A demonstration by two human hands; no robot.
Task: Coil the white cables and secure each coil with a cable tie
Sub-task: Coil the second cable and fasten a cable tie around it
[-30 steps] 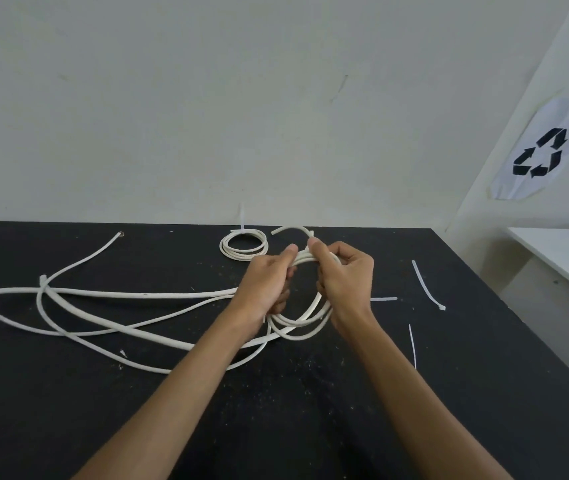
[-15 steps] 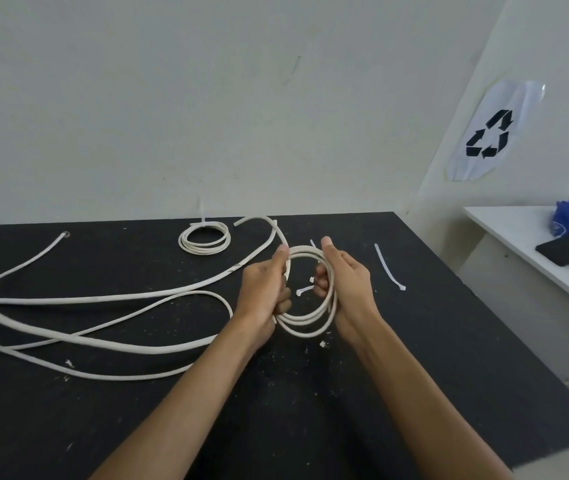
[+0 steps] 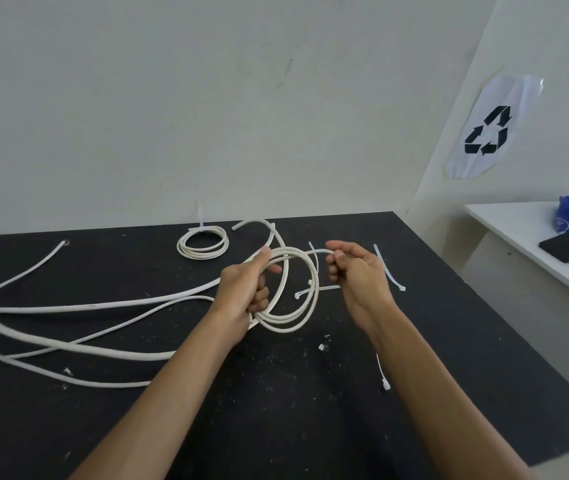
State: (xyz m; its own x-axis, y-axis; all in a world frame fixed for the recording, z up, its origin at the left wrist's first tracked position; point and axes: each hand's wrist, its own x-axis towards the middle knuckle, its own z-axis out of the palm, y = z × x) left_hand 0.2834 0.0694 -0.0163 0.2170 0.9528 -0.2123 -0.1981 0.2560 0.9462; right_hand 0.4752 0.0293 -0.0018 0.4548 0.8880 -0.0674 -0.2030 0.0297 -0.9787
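My right hand (image 3: 355,271) had just pulled away from the coil (image 3: 290,292), pinching the cable's loose end; my left hand (image 3: 246,289) clamped the loops above the table (image 3: 276,410). Coiling looked nearly done, tie (image 3: 388,268) next.

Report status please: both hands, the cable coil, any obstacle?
Left hand shut on coil. Right hand pinching the cable end. One finished coil tied at the back; loose cable ties nearby, nothing blocking.
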